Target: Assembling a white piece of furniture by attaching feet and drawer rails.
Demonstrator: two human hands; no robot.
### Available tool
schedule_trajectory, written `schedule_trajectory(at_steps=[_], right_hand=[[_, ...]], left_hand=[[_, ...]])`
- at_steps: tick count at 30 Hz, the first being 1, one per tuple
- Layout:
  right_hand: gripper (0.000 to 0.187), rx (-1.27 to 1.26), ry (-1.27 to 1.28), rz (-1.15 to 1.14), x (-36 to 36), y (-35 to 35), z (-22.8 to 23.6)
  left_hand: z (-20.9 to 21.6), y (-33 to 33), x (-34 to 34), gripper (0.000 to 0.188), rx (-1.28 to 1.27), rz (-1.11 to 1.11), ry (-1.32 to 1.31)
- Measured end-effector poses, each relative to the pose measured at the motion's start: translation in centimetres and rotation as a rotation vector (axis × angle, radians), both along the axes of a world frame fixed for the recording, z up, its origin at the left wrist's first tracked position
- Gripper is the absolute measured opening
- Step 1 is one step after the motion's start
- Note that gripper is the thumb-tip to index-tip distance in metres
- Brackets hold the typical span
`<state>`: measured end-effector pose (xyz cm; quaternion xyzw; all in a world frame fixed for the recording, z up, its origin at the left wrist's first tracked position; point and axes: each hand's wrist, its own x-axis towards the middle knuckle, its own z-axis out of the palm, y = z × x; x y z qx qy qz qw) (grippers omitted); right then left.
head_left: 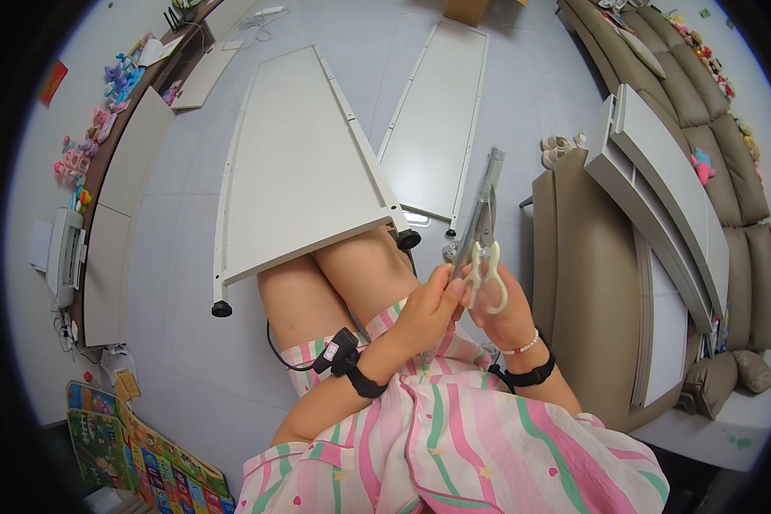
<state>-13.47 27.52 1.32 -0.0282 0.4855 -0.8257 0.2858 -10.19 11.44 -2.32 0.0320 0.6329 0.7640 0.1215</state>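
Note:
Over my lap, my left hand (430, 310) is closed round the lower end of a long, narrow grey strip (492, 175). It looks like metal, and it slants up and away to the right. My right hand (510, 319), just beside it, holds a pair of scissors (493, 289) with cream handles. Their dark blades point away from me, close against the strip, and I cannot tell whether they touch it. A large white panel (295, 154) with a raised frame and black feet lies across my thighs.
A second white framed panel (437, 111) lies on the floor ahead. To the right, several white boards (660, 188) are stacked on the brown sofa (587, 291). A low cabinet (133, 163) with toys runs along the left wall. A colourful folded mat (146, 445) stands at lower left.

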Motion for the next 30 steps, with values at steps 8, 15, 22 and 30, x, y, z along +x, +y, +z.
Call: schedule_trajectory(at_steps=[8, 15, 22, 30], right_hand=[[0.039, 0.075, 0.069, -0.136, -1.1, 0.5, -0.1], [0.036, 0.155, 0.225, -0.337, -1.7, 3.2, -0.1], [0.036, 0.766, 0.340, -0.413, -2.6, 7.9, 1.0], [0.026, 1.821, 0.217, -0.550, -3.4, 26.5, -5.4]], left_hand=[[0.5, 0.4, 0.5, 0.039, 0.003, -0.060, -0.036], [0.5, 0.0, 0.0, 0.047, 0.226, -0.112, -0.094], [1.2, 1.6, -0.7, 0.051, 0.227, -0.214, -0.151], [1.4, 4.0, -1.0, 0.043, 0.151, -0.394, -0.175]])
